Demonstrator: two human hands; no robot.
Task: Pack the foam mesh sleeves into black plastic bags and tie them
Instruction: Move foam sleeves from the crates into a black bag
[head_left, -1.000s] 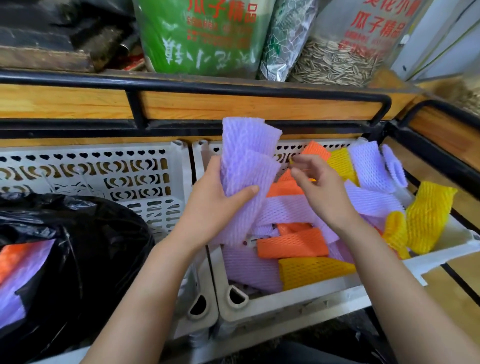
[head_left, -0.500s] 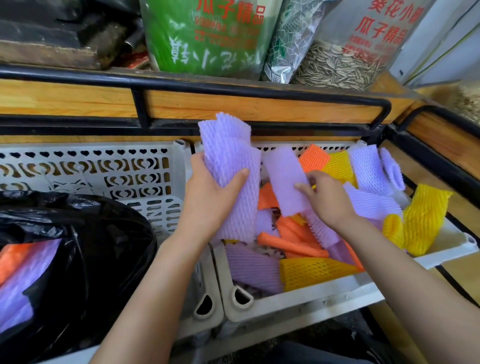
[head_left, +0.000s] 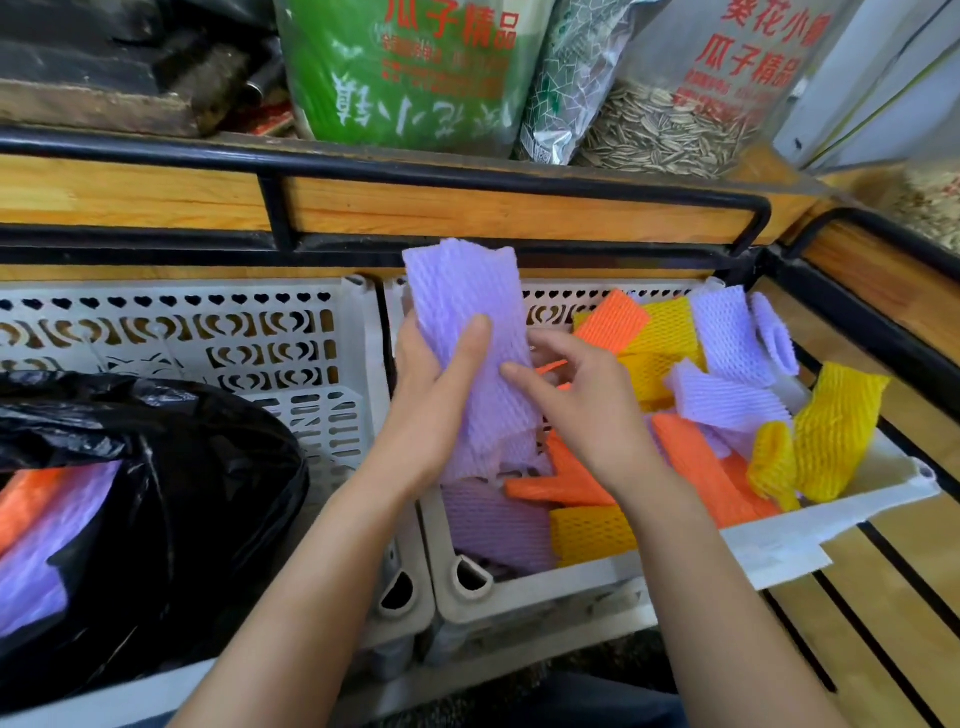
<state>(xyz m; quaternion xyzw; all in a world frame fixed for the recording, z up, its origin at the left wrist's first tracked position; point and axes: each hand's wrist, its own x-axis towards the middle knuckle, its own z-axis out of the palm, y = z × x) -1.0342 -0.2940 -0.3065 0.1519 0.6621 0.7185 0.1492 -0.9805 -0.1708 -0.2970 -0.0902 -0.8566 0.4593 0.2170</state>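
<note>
Left hand (head_left: 431, 410) clamps the stack of purple foam mesh sleeves (head_left: 467, 291) at frame centre, above the white perforated plastic crate (head_left: 571, 587). Right hand (head_left: 582, 410) touches the stack's edge; pinch undeterminable. Square the edges, then carry the stack to the black plastic bag (head_left: 171, 467), lower left.

The left hand (head_left: 431, 410) grips a bundle of purple foam sleeves (head_left: 467, 312), held upright over the right-hand white crate (head_left: 779, 551). The right hand (head_left: 587, 415) sits just beside it, fingers (head_left: 511, 371) loosely bent, one fingertip against the bundle. Orange, yellow and purple sleeves lie jumbled in that crate. In the left crate (head_left: 208, 338), a black bag (head_left: 182, 493) gapes, showing orange and purple sleeves inside.
</note>
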